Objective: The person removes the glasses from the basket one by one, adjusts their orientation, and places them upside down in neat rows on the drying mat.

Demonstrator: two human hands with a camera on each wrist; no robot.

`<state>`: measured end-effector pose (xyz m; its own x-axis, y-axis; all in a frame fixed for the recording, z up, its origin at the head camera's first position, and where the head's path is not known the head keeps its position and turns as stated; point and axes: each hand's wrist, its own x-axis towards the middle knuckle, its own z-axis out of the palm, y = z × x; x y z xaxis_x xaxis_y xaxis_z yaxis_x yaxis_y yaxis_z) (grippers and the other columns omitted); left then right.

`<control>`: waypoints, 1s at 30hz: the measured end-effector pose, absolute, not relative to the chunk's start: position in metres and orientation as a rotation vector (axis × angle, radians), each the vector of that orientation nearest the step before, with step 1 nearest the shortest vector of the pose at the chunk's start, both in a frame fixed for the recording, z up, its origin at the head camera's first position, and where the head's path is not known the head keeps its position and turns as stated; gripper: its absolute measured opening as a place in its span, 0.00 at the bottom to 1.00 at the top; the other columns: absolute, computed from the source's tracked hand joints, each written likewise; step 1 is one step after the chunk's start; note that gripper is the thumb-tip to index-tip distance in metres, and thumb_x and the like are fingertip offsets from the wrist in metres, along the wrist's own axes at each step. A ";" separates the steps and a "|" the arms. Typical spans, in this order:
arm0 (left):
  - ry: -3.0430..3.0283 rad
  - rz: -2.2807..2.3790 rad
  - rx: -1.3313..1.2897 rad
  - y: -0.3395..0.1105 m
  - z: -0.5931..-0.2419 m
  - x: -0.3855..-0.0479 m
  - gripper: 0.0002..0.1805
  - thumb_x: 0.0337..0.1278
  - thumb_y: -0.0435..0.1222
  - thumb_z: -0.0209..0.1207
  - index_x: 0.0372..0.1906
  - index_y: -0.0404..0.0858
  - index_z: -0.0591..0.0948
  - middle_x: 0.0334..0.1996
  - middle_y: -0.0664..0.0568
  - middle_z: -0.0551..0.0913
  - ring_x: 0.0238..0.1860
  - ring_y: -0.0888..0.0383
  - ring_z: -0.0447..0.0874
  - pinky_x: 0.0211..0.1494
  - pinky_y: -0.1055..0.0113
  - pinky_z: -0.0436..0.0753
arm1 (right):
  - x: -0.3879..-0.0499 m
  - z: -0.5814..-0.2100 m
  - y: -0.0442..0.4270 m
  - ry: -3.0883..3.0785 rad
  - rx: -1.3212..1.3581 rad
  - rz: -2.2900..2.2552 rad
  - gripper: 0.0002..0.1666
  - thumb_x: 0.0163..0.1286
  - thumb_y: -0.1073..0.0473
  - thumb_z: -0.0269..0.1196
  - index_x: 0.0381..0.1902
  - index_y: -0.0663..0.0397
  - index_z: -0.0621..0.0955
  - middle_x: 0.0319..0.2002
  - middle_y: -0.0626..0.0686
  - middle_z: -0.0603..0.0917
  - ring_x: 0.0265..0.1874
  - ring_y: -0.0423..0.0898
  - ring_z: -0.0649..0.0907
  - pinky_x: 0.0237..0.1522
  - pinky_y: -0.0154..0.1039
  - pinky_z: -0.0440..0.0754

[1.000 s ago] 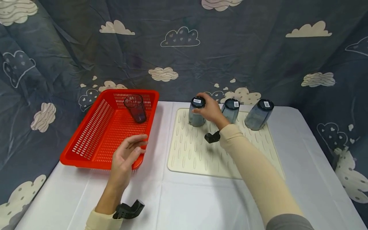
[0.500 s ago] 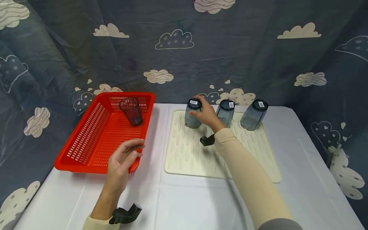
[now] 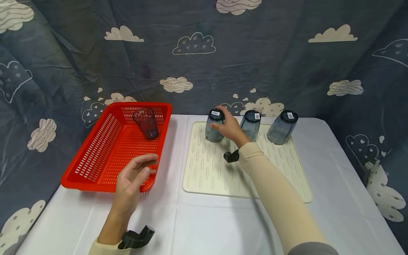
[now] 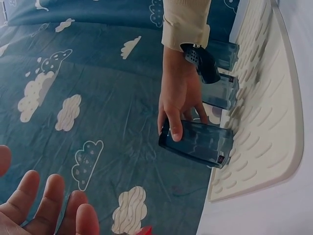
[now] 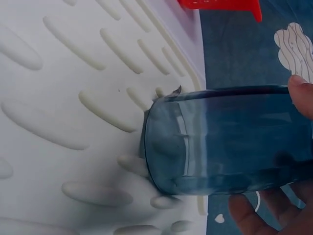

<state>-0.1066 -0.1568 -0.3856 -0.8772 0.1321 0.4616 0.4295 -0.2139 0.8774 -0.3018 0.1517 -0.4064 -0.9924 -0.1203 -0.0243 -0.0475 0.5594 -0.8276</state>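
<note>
My right hand [image 3: 230,124] grips a blue-tinted drinking glass [image 3: 213,131] near its base. That glass is upside down, its rim down on the cream ridged mat [image 3: 204,173]; the right wrist view shows the glass [image 5: 225,142] between thumb and fingers. Two more upturned glasses stand to its right, a middle glass [image 3: 250,128] and a far-right glass [image 3: 282,128]. My left hand [image 3: 132,177] is held over the near right corner of the red basket [image 3: 95,186], fingers loosely bent with nothing in them. Inside the basket, one glass [image 3: 146,124] leans mouth up at the back.
A white cloth [image 3: 204,226] covers the table. Behind it hangs a dark grey-blue curtain [image 3: 271,67] with cloud prints, which also runs down both sides. The basket stands left of the mat, a strip of cloth between them.
The head view has shifted slightly, moving the whole scene a little left and down. My right hand stays on the same glass, and my left hand has drifted slightly left.
</note>
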 end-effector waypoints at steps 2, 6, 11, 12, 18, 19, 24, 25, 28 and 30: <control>-1.839 -2.194 -0.677 -0.157 -0.384 -0.107 0.19 0.64 0.18 0.45 0.57 0.25 0.75 0.55 0.48 0.83 0.55 0.55 0.81 0.53 0.69 0.83 | -0.301 -0.406 0.152 2.695 -0.143 -1.439 0.48 0.66 0.53 0.68 0.77 0.36 0.56 0.75 0.58 0.64 0.72 0.60 0.68 0.67 0.60 0.72; -1.875 -2.148 -0.664 -0.160 -0.380 -0.108 0.18 0.64 0.18 0.46 0.57 0.24 0.75 0.54 0.48 0.84 0.54 0.55 0.81 0.52 0.69 0.83 | -0.297 -0.403 0.154 2.734 -0.141 -1.381 0.57 0.64 0.51 0.69 0.80 0.38 0.48 0.79 0.58 0.56 0.77 0.60 0.61 0.73 0.60 0.65; -1.988 -2.095 -0.565 -0.169 -0.371 -0.109 0.17 0.66 0.22 0.48 0.57 0.26 0.76 0.53 0.51 0.84 0.54 0.57 0.82 0.53 0.71 0.83 | -0.279 -0.394 0.156 2.894 -0.190 -1.282 0.59 0.63 0.47 0.68 0.80 0.45 0.46 0.80 0.59 0.52 0.79 0.62 0.54 0.75 0.63 0.56; -2.010 -2.082 -0.539 -0.171 -0.369 -0.109 0.16 0.67 0.23 0.49 0.57 0.25 0.75 0.53 0.52 0.84 0.54 0.58 0.82 0.53 0.71 0.83 | -0.273 -0.391 0.157 2.930 -0.217 -1.285 0.56 0.64 0.47 0.68 0.80 0.47 0.49 0.79 0.59 0.54 0.78 0.62 0.54 0.75 0.64 0.55; -2.137 -1.995 -0.420 -0.178 -0.356 -0.112 0.16 0.68 0.26 0.51 0.57 0.23 0.75 0.52 0.55 0.84 0.53 0.59 0.82 0.53 0.74 0.81 | -0.230 -0.376 0.169 2.947 -0.376 -1.383 0.34 0.69 0.55 0.63 0.70 0.56 0.69 0.71 0.60 0.69 0.73 0.59 0.64 0.72 0.62 0.61; -2.164 -1.982 -0.404 -0.180 -0.353 -0.113 0.16 0.69 0.27 0.52 0.57 0.24 0.75 0.52 0.55 0.84 0.53 0.59 0.81 0.53 0.75 0.81 | -0.222 -0.374 0.172 2.914 -0.385 -1.398 0.31 0.70 0.56 0.63 0.68 0.56 0.70 0.70 0.60 0.71 0.72 0.58 0.65 0.71 0.61 0.63; -2.296 -1.899 -0.339 -0.189 -0.339 -0.122 0.17 0.70 0.31 0.54 0.60 0.30 0.75 0.54 0.57 0.82 0.56 0.60 0.79 0.56 0.79 0.79 | -0.187 -0.371 0.190 2.772 -0.405 -1.413 0.28 0.72 0.56 0.61 0.67 0.55 0.71 0.67 0.59 0.74 0.70 0.57 0.70 0.68 0.58 0.70; -2.323 -1.862 -0.332 -0.191 -0.336 -0.125 0.17 0.70 0.32 0.54 0.60 0.32 0.75 0.54 0.57 0.82 0.56 0.60 0.79 0.55 0.80 0.79 | -0.181 -0.371 0.193 2.757 -0.413 -1.413 0.28 0.72 0.56 0.61 0.67 0.56 0.71 0.67 0.59 0.74 0.70 0.58 0.70 0.68 0.58 0.71; -2.397 -1.748 -0.305 -0.199 -0.325 -0.136 0.17 0.71 0.35 0.54 0.61 0.37 0.76 0.54 0.61 0.80 0.55 0.61 0.78 0.54 0.82 0.78 | -0.169 -0.375 0.201 2.729 -0.441 -1.407 0.27 0.72 0.57 0.61 0.66 0.56 0.70 0.66 0.60 0.74 0.69 0.59 0.71 0.67 0.58 0.71; -2.424 -1.685 -0.278 -0.203 -0.319 -0.145 0.17 0.71 0.36 0.54 0.61 0.39 0.76 0.53 0.64 0.80 0.53 0.62 0.77 0.52 0.83 0.78 | -0.163 -0.379 0.205 2.718 -0.453 -1.405 0.28 0.72 0.57 0.61 0.67 0.58 0.70 0.66 0.61 0.74 0.69 0.60 0.71 0.66 0.59 0.72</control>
